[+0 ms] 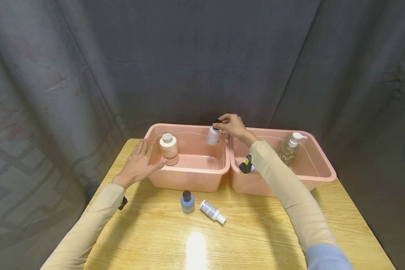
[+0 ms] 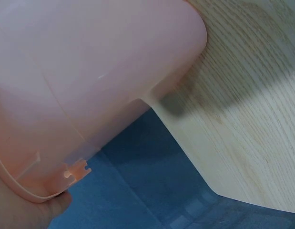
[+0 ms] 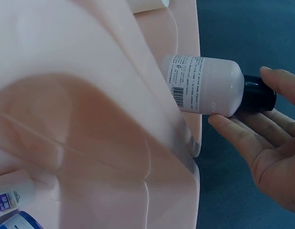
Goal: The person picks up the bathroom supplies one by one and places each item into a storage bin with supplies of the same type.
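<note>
My right hand [image 1: 232, 125] grips the black cap of a small pale bottle [image 3: 209, 86], which hangs inside the back right corner of the left pink bin [image 1: 189, 180]. In the right wrist view its printed label and barcode show, and the bin wall hides its base. My left hand [image 1: 140, 165] rests on the left end of that bin's rim, fingers spread and thumb along the front edge. Just right of the thumb, a white bottle [image 1: 169, 148] with a silvery cap stands in the bin.
The right pink bin [image 1: 318, 174] holds a pump bottle [image 1: 289, 150] and, in the right wrist view, a white container [image 3: 14, 191] beside a blue one [image 3: 18, 222]. On the wooden table [image 1: 155, 232] stand a blue bottle [image 1: 187, 203] and a lying white tube-like bottle [image 1: 210, 212].
</note>
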The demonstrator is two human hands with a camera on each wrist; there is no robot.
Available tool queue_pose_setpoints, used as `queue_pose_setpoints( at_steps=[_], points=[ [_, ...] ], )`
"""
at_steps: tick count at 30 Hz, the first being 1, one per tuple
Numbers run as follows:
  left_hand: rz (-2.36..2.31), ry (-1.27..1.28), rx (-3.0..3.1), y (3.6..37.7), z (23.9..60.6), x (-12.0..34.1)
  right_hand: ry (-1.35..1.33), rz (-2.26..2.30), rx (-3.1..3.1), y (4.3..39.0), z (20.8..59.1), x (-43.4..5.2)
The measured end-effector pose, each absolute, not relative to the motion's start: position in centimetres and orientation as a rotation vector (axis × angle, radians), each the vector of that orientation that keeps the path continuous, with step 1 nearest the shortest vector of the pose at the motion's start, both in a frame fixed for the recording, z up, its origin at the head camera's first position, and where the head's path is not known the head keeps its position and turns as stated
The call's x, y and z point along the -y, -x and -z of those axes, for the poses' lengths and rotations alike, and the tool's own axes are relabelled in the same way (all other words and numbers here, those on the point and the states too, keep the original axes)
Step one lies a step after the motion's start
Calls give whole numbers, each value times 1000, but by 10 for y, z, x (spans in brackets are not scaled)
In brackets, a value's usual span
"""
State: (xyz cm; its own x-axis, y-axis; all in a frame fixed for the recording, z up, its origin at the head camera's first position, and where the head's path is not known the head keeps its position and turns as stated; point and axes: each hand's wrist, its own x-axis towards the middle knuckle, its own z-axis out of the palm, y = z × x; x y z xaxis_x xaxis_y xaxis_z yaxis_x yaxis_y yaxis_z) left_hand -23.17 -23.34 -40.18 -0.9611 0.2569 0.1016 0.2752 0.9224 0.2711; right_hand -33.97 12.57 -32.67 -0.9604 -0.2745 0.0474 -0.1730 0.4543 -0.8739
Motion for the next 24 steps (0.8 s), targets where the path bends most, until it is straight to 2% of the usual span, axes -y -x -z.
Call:
queue_pose_setpoints(
  at_steps=[24],
  points=[
    [456, 415, 3013, 230, 401, 231, 349, 1538, -2558, 349, 343, -122]
  ],
)
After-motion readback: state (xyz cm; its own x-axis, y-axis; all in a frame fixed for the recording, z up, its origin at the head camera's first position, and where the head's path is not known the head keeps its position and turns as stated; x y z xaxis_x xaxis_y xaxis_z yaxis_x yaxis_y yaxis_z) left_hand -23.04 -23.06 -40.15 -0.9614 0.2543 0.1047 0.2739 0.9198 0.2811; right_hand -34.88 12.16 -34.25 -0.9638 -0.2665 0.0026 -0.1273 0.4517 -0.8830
